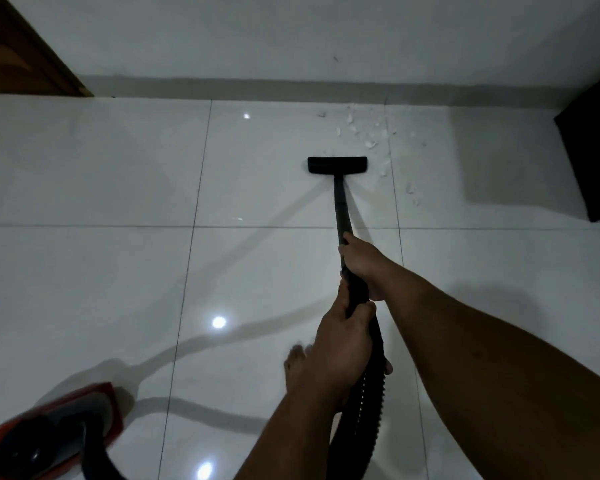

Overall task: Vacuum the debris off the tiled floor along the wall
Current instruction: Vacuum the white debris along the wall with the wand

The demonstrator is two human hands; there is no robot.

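A black vacuum wand (340, 209) runs from my hands to a flat black floor head (337, 164) resting on the glossy white tiled floor (118, 174). My right hand (362, 263) grips the wand higher up. Just behind it, my left hand (343, 344) holds the wand where the ribbed black hose (368, 403) begins. White debris flakes (369, 133) lie scattered to the right of the head and beyond it, near the base of the white wall (291, 43). A few more flakes (410, 189) lie to the right of the wand.
The red and black vacuum body (49, 431) sits at the lower left. A brown wooden door frame (18, 46) stands at the upper left. Some dark furniture (596, 157) fills the right edge. My bare foot (297, 368) is on the floor beneath my left hand.
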